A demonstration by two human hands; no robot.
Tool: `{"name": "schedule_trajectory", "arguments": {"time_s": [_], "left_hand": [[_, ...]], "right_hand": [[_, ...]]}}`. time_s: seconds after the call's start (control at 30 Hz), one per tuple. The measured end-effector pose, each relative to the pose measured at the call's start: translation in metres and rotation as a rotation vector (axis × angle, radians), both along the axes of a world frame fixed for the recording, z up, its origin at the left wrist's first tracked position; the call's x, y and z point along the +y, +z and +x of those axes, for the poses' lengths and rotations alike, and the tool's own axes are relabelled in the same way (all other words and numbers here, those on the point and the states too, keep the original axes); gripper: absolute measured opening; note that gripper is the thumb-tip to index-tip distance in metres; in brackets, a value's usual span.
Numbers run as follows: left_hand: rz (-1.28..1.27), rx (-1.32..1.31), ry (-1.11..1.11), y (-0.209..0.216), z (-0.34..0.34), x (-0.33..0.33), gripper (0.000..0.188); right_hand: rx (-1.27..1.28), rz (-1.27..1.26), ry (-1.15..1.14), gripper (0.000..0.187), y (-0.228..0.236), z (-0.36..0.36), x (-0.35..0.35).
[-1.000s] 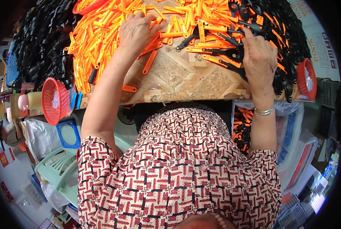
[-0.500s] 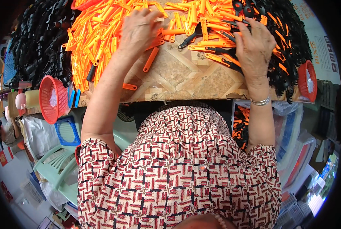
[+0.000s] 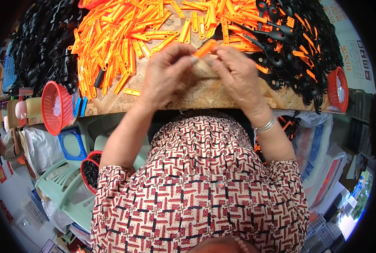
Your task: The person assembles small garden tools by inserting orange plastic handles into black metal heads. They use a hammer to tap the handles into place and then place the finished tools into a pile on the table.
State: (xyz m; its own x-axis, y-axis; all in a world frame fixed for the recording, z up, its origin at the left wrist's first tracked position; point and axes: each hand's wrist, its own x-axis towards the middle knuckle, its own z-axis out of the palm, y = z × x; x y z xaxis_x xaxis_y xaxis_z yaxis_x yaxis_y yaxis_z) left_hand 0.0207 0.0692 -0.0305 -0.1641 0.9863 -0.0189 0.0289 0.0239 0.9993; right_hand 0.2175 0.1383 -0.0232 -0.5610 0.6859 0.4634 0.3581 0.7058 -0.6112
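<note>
Together, both hands' fingers pinched shut — orange plastic strip between.

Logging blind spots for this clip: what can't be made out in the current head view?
- Orange piece: only one end shows; the rest sits inside the grip of the left hand and right hand.
- Whether a black part is held too: hidden by the fingers.
- Red basket: contents too small and bent at the rim.
- Wooden tabletop: far side cut off by the top edge.
</note>
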Motion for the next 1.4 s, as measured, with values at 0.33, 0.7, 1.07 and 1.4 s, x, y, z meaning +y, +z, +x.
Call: {"name": "schedule_trajectory", "arguments": {"time_s": [0.33, 0.7, 1.07, 1.4], "left_hand": [[0.276, 0.908, 0.024, -0.004, -0.02, 0.035, 0.019], [0.335, 1.433, 0.024, -0.031, -0.042, 0.119, 0.036], [0.017, 0.563, -0.12, 0.003, 0.012, 0.043, 0.021], [0.777, 1.083, -0.023, -0.009, 0.025, 0.007, 0.054]], "right_hand": [[0.626, -0.785, -0.121, 0.024, -0.014, 0.017, -0.01], [0.797, -1.086, -0.054, 0.032, -0.013, 0.028, -0.012], [0.949, -1.122, 0.081, 0.026, -0.023, 0.019, -0.003], [0.978, -1.308, 0.104, 0.026, -0.007, 0.012, -0.014]]}}
